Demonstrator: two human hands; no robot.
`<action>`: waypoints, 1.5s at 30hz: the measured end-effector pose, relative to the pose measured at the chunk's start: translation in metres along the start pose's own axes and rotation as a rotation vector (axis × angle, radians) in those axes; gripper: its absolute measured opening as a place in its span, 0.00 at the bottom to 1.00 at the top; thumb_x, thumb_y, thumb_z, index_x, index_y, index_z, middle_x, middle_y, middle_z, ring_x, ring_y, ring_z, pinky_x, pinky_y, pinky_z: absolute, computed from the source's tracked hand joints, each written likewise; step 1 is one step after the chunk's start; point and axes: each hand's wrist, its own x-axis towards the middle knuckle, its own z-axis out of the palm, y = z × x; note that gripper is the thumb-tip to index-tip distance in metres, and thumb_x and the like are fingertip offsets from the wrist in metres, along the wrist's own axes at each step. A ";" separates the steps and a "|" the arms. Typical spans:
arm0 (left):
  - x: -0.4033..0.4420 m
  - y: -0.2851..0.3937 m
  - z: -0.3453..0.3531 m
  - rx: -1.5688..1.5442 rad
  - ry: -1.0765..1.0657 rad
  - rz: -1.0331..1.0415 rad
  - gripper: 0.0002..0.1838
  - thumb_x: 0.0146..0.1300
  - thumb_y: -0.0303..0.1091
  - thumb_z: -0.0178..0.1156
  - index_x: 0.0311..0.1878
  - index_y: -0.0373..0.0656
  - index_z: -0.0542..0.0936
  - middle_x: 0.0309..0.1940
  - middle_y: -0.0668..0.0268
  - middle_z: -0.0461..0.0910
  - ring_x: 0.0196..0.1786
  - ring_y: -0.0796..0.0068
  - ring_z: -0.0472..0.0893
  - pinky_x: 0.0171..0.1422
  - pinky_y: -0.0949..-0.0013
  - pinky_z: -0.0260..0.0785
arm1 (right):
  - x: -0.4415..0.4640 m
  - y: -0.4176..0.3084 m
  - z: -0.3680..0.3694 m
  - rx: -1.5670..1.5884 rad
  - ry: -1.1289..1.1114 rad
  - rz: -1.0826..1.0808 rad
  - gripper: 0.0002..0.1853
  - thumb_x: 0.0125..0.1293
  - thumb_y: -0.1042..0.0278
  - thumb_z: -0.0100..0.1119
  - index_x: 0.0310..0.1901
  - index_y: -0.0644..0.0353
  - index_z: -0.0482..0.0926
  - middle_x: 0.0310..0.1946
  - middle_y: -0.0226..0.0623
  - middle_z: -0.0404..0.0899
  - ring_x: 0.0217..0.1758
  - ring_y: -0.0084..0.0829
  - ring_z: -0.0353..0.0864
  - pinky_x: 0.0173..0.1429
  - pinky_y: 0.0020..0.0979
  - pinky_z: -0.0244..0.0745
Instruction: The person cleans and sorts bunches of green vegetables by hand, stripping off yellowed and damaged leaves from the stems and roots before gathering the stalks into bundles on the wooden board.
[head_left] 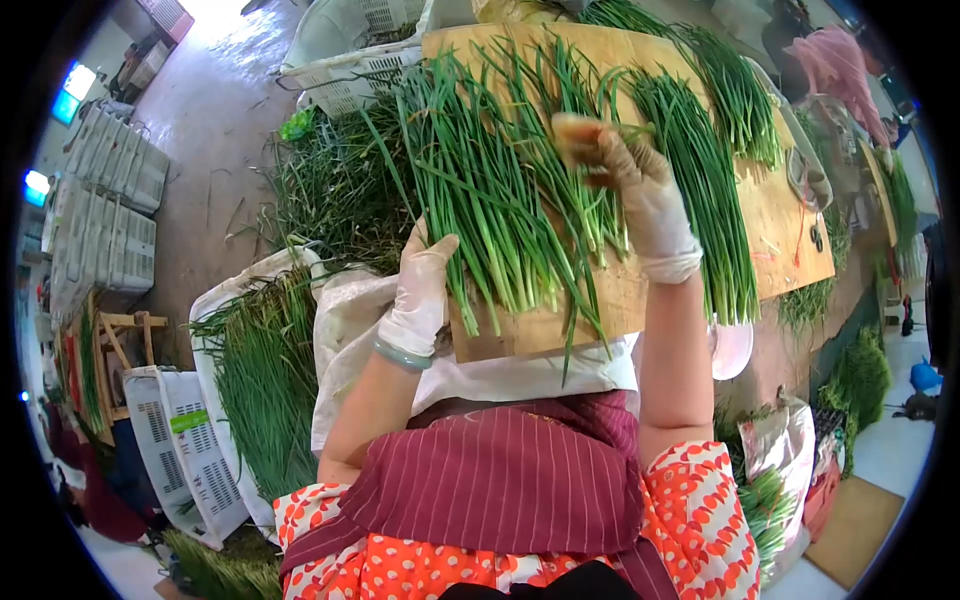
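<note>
Long green stalks with pale ends (490, 200) lie spread on a wooden board (610, 300). My left hand (420, 285), in a whitish glove, rests at the left edge of these stalks, its thumb over their lower part and its other fingers partly hidden under the leaves. Above the board my right hand (640, 190), gloved too, is raised with bent fingers; its fingertips are blurred, and a thin green piece shows beside them. To its right lies a neater bundle of stalks (700, 190), with another bundle (735, 95) behind it.
Loose leaves (335, 190) are heaped left of the board. A white crate (350, 80) stands at the back left, and a white bin (210, 310) of green stalks sits nearer on the left. Small scissors (816, 237) lie at the board's right edge.
</note>
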 end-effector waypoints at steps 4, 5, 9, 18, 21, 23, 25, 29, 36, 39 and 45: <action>-0.009 0.010 0.003 -0.084 0.008 -0.128 0.15 0.61 0.21 0.46 0.50 0.42 0.71 0.39 0.67 0.77 0.38 0.76 0.76 0.41 0.71 0.71 | 0.006 -0.009 -0.010 -0.494 0.037 -0.481 0.13 0.64 0.60 0.53 0.40 0.60 0.80 0.26 0.32 0.79 0.31 0.25 0.77 0.33 0.28 0.72; -0.008 0.010 0.003 -0.085 0.003 -0.132 0.15 0.61 0.21 0.46 0.50 0.42 0.71 0.39 0.67 0.77 0.38 0.76 0.76 0.41 0.71 0.71 | -0.008 -0.019 -0.016 -0.806 0.097 -0.312 0.12 0.63 0.59 0.54 0.35 0.59 0.80 0.23 0.33 0.79 0.27 0.29 0.77 0.31 0.30 0.73; -0.007 0.011 0.004 -0.134 0.149 -0.187 0.13 0.62 0.24 0.45 0.49 0.45 0.72 0.37 0.68 0.76 0.35 0.74 0.76 0.38 0.69 0.72 | -0.071 -0.002 -0.025 -1.495 -0.118 0.122 0.16 0.52 0.53 0.63 0.35 0.58 0.80 0.26 0.41 0.80 0.28 0.34 0.80 0.35 0.33 0.73; -0.009 0.002 -0.002 -0.079 -0.026 -0.044 0.16 0.56 0.23 0.58 0.48 0.41 0.71 0.40 0.64 0.77 0.38 0.72 0.77 0.45 0.73 0.71 | -0.057 0.051 -0.044 -1.218 0.229 0.163 0.20 0.54 0.47 0.58 0.33 0.59 0.78 0.27 0.49 0.79 0.32 0.44 0.80 0.34 0.40 0.73; -0.010 0.003 -0.004 -0.096 0.055 -0.102 0.14 0.56 0.21 0.54 0.47 0.41 0.71 0.35 0.65 0.77 0.33 0.72 0.77 0.36 0.70 0.72 | -0.028 0.021 -0.033 -1.594 0.112 0.340 0.22 0.53 0.44 0.59 0.38 0.56 0.80 0.27 0.45 0.80 0.33 0.42 0.80 0.38 0.38 0.72; -0.013 0.005 -0.003 -0.118 0.114 -0.178 0.09 0.58 0.23 0.49 0.42 0.43 0.71 0.37 0.63 0.76 0.34 0.67 0.78 0.36 0.62 0.75 | -0.012 0.014 -0.007 -1.533 0.063 0.201 0.22 0.53 0.45 0.59 0.38 0.55 0.80 0.28 0.44 0.80 0.33 0.41 0.80 0.38 0.37 0.72; -0.015 0.006 -0.001 -0.191 0.112 -0.201 0.09 0.59 0.24 0.49 0.43 0.43 0.70 0.38 0.62 0.76 0.35 0.65 0.78 0.37 0.61 0.75 | 0.001 0.025 0.021 -1.407 -0.002 -0.048 0.19 0.53 0.47 0.59 0.35 0.55 0.80 0.28 0.42 0.80 0.34 0.41 0.80 0.39 0.37 0.73; -0.021 0.013 0.010 -0.262 0.145 -0.212 0.08 0.61 0.29 0.47 0.43 0.48 0.71 0.27 0.70 0.71 0.22 0.76 0.71 0.21 0.72 0.65 | 0.045 0.083 0.059 -1.470 -0.092 -0.209 0.13 0.55 0.54 0.59 0.33 0.54 0.81 0.31 0.41 0.79 0.36 0.42 0.79 0.41 0.36 0.74; -0.022 0.000 0.003 -0.321 0.043 -0.091 0.17 0.60 0.27 0.50 0.53 0.50 0.72 0.41 0.69 0.75 0.33 0.75 0.74 0.35 0.70 0.71 | 0.058 0.049 0.019 -0.259 0.283 0.007 0.10 0.59 0.61 0.59 0.34 0.57 0.81 0.28 0.27 0.79 0.25 0.18 0.71 0.30 0.22 0.65; -0.016 -0.021 0.006 -0.200 0.037 0.100 0.20 0.63 0.27 0.49 0.58 0.48 0.68 0.42 0.71 0.74 0.38 0.79 0.73 0.38 0.74 0.69 | 0.058 0.007 0.007 0.005 0.448 -0.242 0.08 0.62 0.65 0.57 0.35 0.60 0.80 0.26 0.27 0.78 0.23 0.16 0.67 0.28 0.18 0.60; -0.023 -0.020 0.022 -0.094 -0.007 0.216 0.23 0.63 0.22 0.45 0.63 0.44 0.62 0.52 0.69 0.70 0.52 0.77 0.71 0.58 0.74 0.63 | 0.107 -0.042 0.066 -0.219 -0.011 -0.502 0.13 0.62 0.69 0.55 0.47 0.65 0.77 0.37 0.34 0.79 0.34 0.21 0.75 0.41 0.22 0.69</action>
